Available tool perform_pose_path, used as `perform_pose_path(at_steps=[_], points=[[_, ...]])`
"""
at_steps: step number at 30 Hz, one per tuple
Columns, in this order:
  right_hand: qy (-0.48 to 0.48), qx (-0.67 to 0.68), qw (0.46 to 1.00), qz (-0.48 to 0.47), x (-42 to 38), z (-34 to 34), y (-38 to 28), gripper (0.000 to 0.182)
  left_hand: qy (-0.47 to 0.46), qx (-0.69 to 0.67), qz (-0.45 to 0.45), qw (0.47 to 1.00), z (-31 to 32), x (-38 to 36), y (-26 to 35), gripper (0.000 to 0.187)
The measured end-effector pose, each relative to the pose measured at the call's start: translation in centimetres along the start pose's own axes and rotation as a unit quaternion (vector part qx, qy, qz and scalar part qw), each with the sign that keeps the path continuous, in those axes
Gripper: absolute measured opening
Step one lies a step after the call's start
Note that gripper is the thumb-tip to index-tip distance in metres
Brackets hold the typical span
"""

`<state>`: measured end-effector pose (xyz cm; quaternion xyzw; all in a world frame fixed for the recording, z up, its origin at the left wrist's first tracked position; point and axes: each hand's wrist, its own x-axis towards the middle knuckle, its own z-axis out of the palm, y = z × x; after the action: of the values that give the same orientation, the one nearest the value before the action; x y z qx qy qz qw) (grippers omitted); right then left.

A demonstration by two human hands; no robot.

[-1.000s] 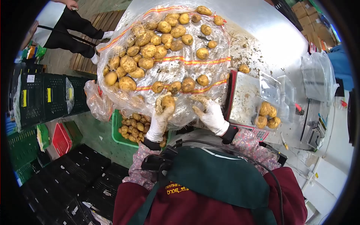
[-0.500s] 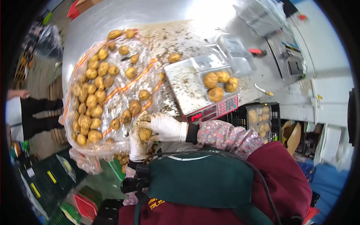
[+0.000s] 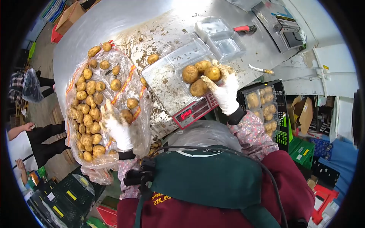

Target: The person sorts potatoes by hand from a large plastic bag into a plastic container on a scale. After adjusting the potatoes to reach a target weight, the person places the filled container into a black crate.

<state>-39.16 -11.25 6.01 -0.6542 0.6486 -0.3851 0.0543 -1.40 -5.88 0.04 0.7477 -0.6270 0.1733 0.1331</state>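
Note:
My right hand [image 3: 225, 91], in a soiled white glove, has its thumb and fingers around a potato [image 3: 212, 73] at the right side of a clear plastic tray. Three other potatoes [image 3: 198, 88] sit in that tray [image 3: 181, 84], which rests on a dirt-specked scale [image 3: 159, 89] with lit red digits. My left hand [image 3: 116, 125], also gloved, reaches over a clear plastic bag [image 3: 125, 95] spread on the table, fingers stretched out beside a potato [image 3: 126, 116]. Many potatoes [image 3: 88, 120] are heaped on the bag's left side. Nothing shows in the left hand's grasp.
Empty clear trays [image 3: 227, 45] stand behind the scale. A knife [image 3: 261, 69] and a red-handled tool [image 3: 245, 29] lie on the metal table [image 3: 144, 17]. Packed potato trays fill a black crate [image 3: 282, 125] at right. Another person's arm [image 3: 21, 131] shows at left.
My hands have parted from the potato they held together. The right moved to the tray on the scale, the left out over the bag. The camera view has shifted.

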Motion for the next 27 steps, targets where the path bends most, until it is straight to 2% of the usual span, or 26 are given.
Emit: perform_pose_path(at_steps=[1, 2, 3, 5, 7, 10, 12, 14, 15, 16, 17, 18, 20, 21, 23, 24, 26, 27], points=[[-0.012, -0.046, 0.999, -0.020, 0.0, -0.3, 0.1, 0.062, 0.000, -0.061, 0.017, 0.998, -1.3, 0.9, 2.1, 0.048], [-0.079, -0.145, 0.986, -0.009, 0.0, -0.6, -0.4, 0.064, 0.000, -0.121, 0.035, 0.992, -1.8, 1.6, 3.6, 0.046], [-0.077, -0.149, 0.986, -0.004, -0.3, -0.6, -0.3, 0.060, -0.001, -0.121, 0.041, 0.992, -1.0, 1.7, 3.7, 0.046], [-0.076, -0.152, 0.985, 0.002, -0.5, -1.4, -0.1, 0.056, -0.082, -0.304, 0.025, 0.949, 1.1, 1.5, 3.8, 0.040], [0.023, -0.104, 0.993, -0.053, 0.1, -3.6, -0.6, 0.053, -0.076, -0.308, 0.035, 0.948, -0.8, 3.1, 5.6, 0.038], [0.033, -0.061, 0.995, -0.065, 0.3, -5.4, 1.7, 0.040, -0.030, -0.344, 0.041, 0.938, -1.4, 4.3, 7.0, 0.037], [0.034, -0.096, 0.993, -0.062, -0.2, -5.9, 2.7, 0.034, -0.068, -0.570, -0.107, 0.812, -1.5, 5.2, 8.3, 0.042], [0.024, -0.079, 0.994, -0.073, -0.9, -5.7, 3.9, 0.029, -0.061, -0.569, -0.116, 0.812, -1.2, 6.0, 10.3, 0.048], [0.030, -0.050, 0.995, -0.078, -0.9, -5.3, 3.9, 0.023, -0.087, -0.622, -0.164, 0.761, -1.5, 6.2, 12.0, 0.049], [0.020, -0.048, 0.995, -0.089, -0.8, -5.2, 3.5, 0.025, -0.111, -0.670, -0.211, 0.703, -1.4, 6.7, 13.1, 0.050], [0.002, -0.028, 0.996, -0.079, -0.8, -4.7, 3.1, 0.027, -0.127, -0.657, -0.198, 0.717, 0.5, 6.5, 13.8, 0.046], [-0.017, -0.008, 0.997, -0.070, -0.7, -4.2, 2.5, 0.030, -0.177, -0.710, -0.217, 0.646, 0.4, 6.6, 15.0, 0.045], [-0.077, -0.088, 0.989, -0.095, -0.4, -2.2, 2.3, 0.041, -0.276, -0.704, -0.213, 0.619, 3.3, 6.9, 16.9, 0.050], [-0.084, -0.116, 0.985, -0.097, -0.7, -0.2, 3.3, 0.041, -0.279, -0.704, -0.209, 0.619, 3.4, 7.2, 18.1, 0.050], [-0.107, -0.128, 0.981, -0.098, 0.2, 0.9, 4.2, 0.037, -0.311, -0.802, -0.231, 0.454, 2.9, 7.6, 20.6, 0.061], [-0.100, -0.131, 0.982, -0.095, 0.6, 0.5, 4.2, 0.037, -0.315, -0.803, -0.223, 0.454, 2.5, 8.0, 21.2, 0.061], [-0.095, -0.127, 0.983, -0.094, 0.5, -0.6, 4.0, 0.035, -0.219, -0.850, -0.208, 0.432, 1.5, 8.4, 22.0, 0.071], [-0.079, -0.101, 0.990, -0.061, 0.2, -1.5, 4.0, 0.032, -0.235, -0.835, -0.181, 0.464, 0.2, 8.2, 21.7, 0.073]])
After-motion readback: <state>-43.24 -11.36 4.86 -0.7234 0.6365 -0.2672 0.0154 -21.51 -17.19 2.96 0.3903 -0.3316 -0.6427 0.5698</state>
